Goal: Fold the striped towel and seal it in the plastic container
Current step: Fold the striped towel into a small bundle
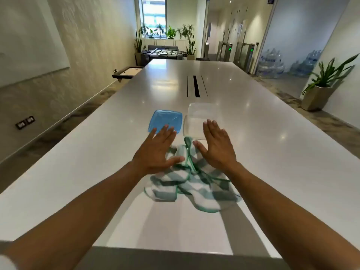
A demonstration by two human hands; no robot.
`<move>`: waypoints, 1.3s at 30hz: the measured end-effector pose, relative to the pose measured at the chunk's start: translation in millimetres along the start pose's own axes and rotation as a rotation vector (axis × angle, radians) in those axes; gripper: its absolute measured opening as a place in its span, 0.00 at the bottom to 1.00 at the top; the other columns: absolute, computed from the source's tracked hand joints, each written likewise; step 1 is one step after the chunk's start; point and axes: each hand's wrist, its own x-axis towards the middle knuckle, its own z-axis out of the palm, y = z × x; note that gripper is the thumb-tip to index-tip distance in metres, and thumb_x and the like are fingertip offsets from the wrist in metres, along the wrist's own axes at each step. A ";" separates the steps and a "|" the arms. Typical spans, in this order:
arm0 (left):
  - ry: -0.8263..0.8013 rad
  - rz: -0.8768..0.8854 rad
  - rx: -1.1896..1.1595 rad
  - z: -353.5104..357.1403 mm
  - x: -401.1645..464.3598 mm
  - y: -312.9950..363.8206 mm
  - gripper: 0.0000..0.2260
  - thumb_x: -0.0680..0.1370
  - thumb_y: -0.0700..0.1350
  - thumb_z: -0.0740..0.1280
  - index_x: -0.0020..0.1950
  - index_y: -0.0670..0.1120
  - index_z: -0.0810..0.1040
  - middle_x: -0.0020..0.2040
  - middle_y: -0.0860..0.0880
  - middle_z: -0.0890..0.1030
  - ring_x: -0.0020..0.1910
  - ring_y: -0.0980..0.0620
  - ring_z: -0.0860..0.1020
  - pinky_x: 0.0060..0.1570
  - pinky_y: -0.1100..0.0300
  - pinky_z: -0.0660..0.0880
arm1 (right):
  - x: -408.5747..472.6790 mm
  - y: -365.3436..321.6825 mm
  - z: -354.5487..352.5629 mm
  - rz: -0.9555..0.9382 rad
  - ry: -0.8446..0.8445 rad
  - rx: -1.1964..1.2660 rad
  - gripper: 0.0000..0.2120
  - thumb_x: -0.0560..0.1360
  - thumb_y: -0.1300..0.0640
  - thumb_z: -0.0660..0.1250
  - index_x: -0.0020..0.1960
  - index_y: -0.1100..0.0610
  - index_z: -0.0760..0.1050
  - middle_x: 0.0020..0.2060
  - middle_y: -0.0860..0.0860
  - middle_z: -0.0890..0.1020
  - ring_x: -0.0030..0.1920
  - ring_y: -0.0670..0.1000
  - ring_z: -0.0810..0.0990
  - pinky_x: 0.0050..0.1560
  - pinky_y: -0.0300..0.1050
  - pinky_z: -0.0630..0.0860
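A green-and-white striped towel lies crumpled on the white table, close to the near edge. Beyond it stands a clear plastic container, open at the top, and to its left a blue lid lies flat. My left hand hovers palm down over the towel's far left part, fingers spread, its tips reaching over the lid's near edge. My right hand is spread flat over the towel's far right part, in front of the container. Neither hand holds anything.
A dark cable slot runs along the table's middle, beyond the container. A potted plant stands on the floor at the right, and a low wooden shelf juts from the left wall.
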 end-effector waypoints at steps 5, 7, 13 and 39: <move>-0.097 0.023 -0.062 26.4 -10.9 16.1 0.39 0.73 0.71 0.56 0.75 0.46 0.64 0.75 0.45 0.68 0.74 0.46 0.64 0.71 0.49 0.60 | -2.4 -21.5 19.9 0.027 -0.015 0.105 0.30 0.78 0.37 0.56 0.71 0.56 0.68 0.69 0.56 0.74 0.68 0.58 0.72 0.65 0.54 0.70; -0.056 0.011 -0.101 28.3 -10.1 18.8 0.29 0.75 0.64 0.60 0.69 0.47 0.72 0.67 0.45 0.76 0.63 0.44 0.75 0.60 0.51 0.71 | -0.2 -29.1 23.2 0.093 0.024 0.197 0.25 0.78 0.39 0.59 0.67 0.55 0.73 0.62 0.55 0.79 0.59 0.57 0.78 0.57 0.54 0.75; 0.084 -0.203 -0.348 23.2 -8.0 21.8 0.13 0.79 0.55 0.60 0.52 0.51 0.81 0.51 0.52 0.82 0.44 0.49 0.80 0.41 0.56 0.72 | 9.4 -39.5 20.3 0.246 0.072 0.367 0.13 0.77 0.47 0.62 0.46 0.55 0.81 0.42 0.54 0.85 0.38 0.55 0.81 0.45 0.52 0.81; -0.025 -0.429 -1.431 -135.4 47.5 -72.2 0.33 0.68 0.63 0.73 0.61 0.39 0.76 0.54 0.38 0.81 0.50 0.42 0.81 0.50 0.50 0.79 | 40.5 37.4 -168.4 0.170 -0.094 1.091 0.14 0.67 0.45 0.72 0.43 0.56 0.83 0.36 0.53 0.84 0.36 0.48 0.82 0.38 0.39 0.80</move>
